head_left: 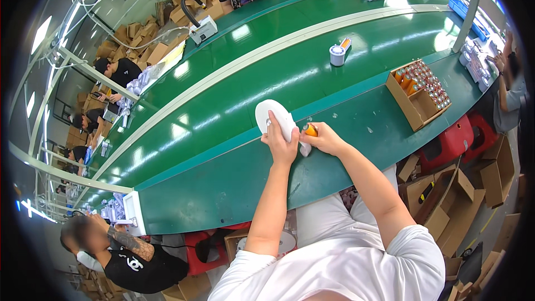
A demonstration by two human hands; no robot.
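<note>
My left hand [280, 142] is closed around a white device with a round, flat head [270, 116], held tilted above the near edge of the green bench. Its fingers lie across the disc, and a narrower white part juts out below, toward my other hand. Pinched in my right hand [329, 139] is an orange cylindrical battery [310, 130], its end close beside that narrower part. Whether the battery touches the device I cannot tell.
At right on the bench stands a cardboard box [415, 112] of orange batteries. A white device with an orange battery [337, 54] sits on the green conveyor belt [251, 92]. Co-workers sit along both sides. A white tray [134, 213] is at left; red stools [448, 144] and open cartons stand at right.
</note>
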